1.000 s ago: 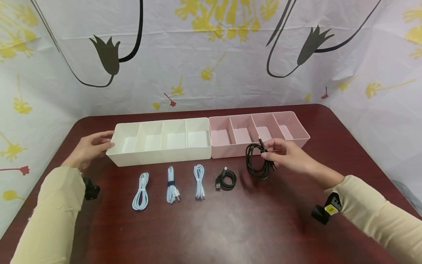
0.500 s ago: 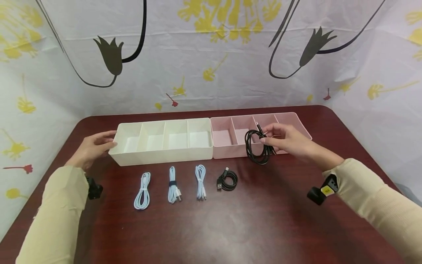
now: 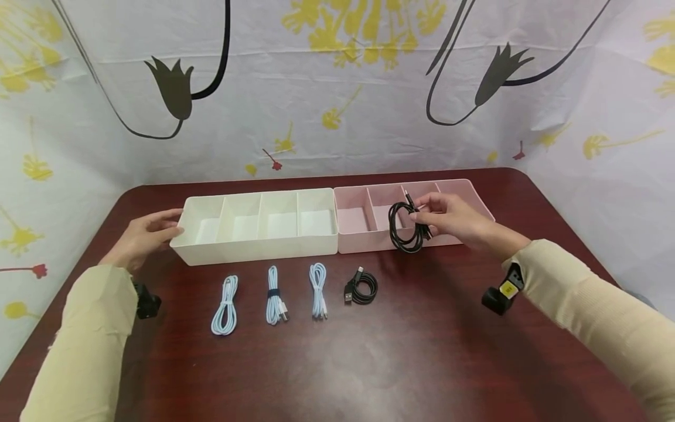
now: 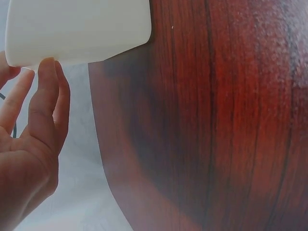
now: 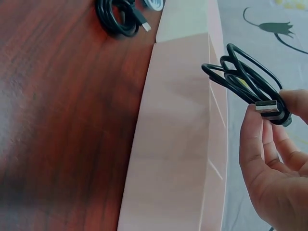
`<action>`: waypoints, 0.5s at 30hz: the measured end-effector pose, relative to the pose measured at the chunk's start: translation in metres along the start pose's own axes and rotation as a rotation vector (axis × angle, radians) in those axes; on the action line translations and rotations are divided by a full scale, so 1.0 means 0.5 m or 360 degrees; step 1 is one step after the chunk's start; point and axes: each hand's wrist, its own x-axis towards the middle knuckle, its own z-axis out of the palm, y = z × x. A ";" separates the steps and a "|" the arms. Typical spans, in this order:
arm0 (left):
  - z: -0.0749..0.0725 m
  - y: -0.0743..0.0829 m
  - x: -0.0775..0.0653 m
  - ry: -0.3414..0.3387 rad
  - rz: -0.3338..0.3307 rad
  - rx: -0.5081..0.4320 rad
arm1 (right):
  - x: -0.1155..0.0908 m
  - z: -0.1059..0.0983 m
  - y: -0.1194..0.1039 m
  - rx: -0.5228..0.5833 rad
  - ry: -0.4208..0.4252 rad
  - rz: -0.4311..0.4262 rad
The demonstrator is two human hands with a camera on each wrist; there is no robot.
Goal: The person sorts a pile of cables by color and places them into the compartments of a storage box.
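Observation:
My right hand (image 3: 453,220) pinches a coiled black USB cable (image 3: 403,230) above the front wall of the pink divided box (image 3: 364,240). Its metal USB plug (image 5: 266,107) shows near the fingertips in the right wrist view. At the far left, my left hand (image 3: 145,237) rests its fingertips against the end of the white divided box (image 3: 253,251); the left wrist view shows fairly straight fingers (image 4: 45,96) touching that box (image 4: 82,33). A smaller coiled black USB cable (image 3: 366,288) lies on the table before the boxes.
Three bundled pale blue cables lie in a row: the left one (image 3: 225,308), the middle one with a dark strap (image 3: 274,302) and the right one (image 3: 319,293). Both boxes stand end to end on the dark red table (image 3: 337,363). A patterned white cloth (image 3: 211,152) hangs behind.
My right hand has lifted the black USB cable forward and slightly left, from before the pink box to over its front edge. The left hand stays at the white box's end.

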 end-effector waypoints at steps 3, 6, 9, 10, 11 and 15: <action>0.001 0.003 -0.002 -0.0006 -0.0025 0.0007 | 0.009 -0.006 -0.004 -0.0041 -0.0005 0.0022; 0.001 0.004 -0.002 -0.0008 -0.0030 0.0000 | 0.018 -0.011 -0.008 -0.0043 -0.0012 0.0053; 0.001 0.003 -0.003 -0.0007 -0.0021 0.0007 | 0.027 -0.014 -0.012 -0.0045 -0.0031 0.0076; 0.001 0.004 -0.004 -0.0005 -0.0018 0.0013 | 0.029 -0.015 -0.014 -0.0047 -0.0038 0.0081; 0.001 0.004 -0.004 -0.0004 -0.0016 0.0016 | 0.032 -0.016 -0.015 -0.0047 -0.0048 0.0088; 0.000 0.004 -0.005 -0.0003 0.0003 0.0012 | 0.041 -0.016 -0.022 -0.0023 -0.0058 0.0118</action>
